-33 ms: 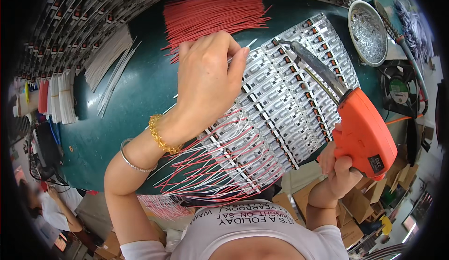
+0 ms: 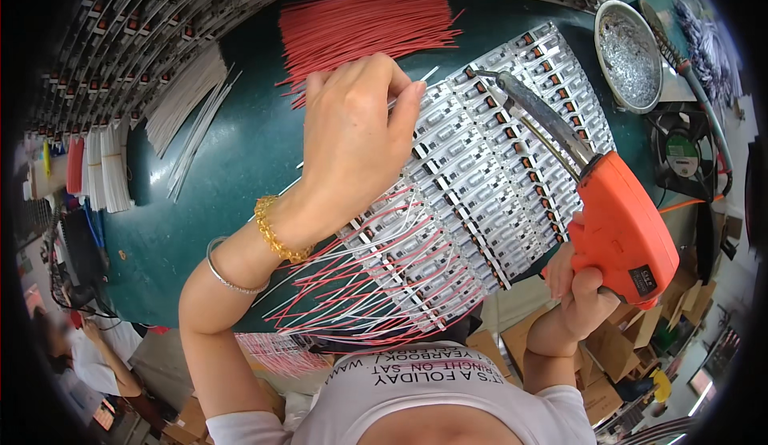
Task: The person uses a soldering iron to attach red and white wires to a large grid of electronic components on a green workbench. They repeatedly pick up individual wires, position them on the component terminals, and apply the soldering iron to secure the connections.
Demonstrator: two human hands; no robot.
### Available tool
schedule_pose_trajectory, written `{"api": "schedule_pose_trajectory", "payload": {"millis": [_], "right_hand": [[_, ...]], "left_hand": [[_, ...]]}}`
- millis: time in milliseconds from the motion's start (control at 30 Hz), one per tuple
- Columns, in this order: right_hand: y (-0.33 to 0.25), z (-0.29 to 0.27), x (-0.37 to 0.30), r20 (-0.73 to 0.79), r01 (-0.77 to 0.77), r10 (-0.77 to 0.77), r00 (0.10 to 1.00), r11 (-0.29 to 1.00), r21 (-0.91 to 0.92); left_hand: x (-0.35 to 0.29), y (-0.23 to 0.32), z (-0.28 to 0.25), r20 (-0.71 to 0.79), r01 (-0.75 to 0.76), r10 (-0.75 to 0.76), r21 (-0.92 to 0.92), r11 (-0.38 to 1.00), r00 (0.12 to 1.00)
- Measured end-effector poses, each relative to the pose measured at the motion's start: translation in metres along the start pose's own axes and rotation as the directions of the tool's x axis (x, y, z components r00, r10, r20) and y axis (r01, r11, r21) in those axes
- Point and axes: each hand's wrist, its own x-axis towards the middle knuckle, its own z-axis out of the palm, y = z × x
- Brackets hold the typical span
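My left hand [image 2: 356, 129] is over the upper left of a large panel of small metal-and-clear parts [image 2: 484, 177]. Its thumb and fingers pinch a thin white wire [image 2: 432, 72], whose tip sticks out past the thumb. In my right hand [image 2: 578, 289] is an orange soldering gun [image 2: 628, 229]. Its long metal nose reaches up and left across the panel, and the bent tip is close to the panel's upper edge, right of the white wire. I cannot tell whether the tip touches anything. Red and white wires [image 2: 384, 277] trail from the panel's lower left rows.
A pile of red wires [image 2: 368, 33] lies at the far side of the green table [image 2: 152, 245]. White wires [image 2: 188, 101] lie at left. A bowl of silvery bits [image 2: 632, 61] and a small fan [image 2: 682, 153] stand right. More panels [image 2: 136, 37] curve behind. Another person [image 2: 104, 357] sits lower left.
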Motion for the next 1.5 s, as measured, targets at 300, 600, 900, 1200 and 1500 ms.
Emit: {"api": "schedule_pose_trajectory", "payload": {"millis": [300, 600, 900, 1200, 1500], "right_hand": [[-0.015, 0.011, -0.003, -0.012, -0.069, 0.073, 0.997, 0.978, 0.195], [-0.014, 0.011, -0.002, 0.036, -0.144, 0.141, 0.989, 0.986, 0.09], [0.007, -0.01, -0.01, 0.069, -0.016, 0.022, 0.997, 0.996, -0.083], [0.009, -0.012, -0.012, 0.095, 0.049, -0.039, 0.995, 0.994, -0.101], [0.009, -0.01, -0.02, 0.037, -0.016, 0.015, 0.999, 1.0, 0.004]], "left_hand": [[0.005, 0.009, -0.004, 0.0, 0.028, -0.028, -0.198, 0.98, 1.0], [-0.002, 0.008, 0.007, 0.004, -0.075, 0.075, -0.035, 0.997, 0.997], [-0.003, 0.007, 0.008, -0.027, -0.129, 0.128, -0.012, 0.992, 0.991], [-0.003, 0.007, 0.004, -0.015, -0.093, 0.093, -0.007, 0.996, 0.996], [-0.006, 0.015, 0.006, -0.009, -0.173, 0.173, -0.034, 0.984, 0.985]]}}
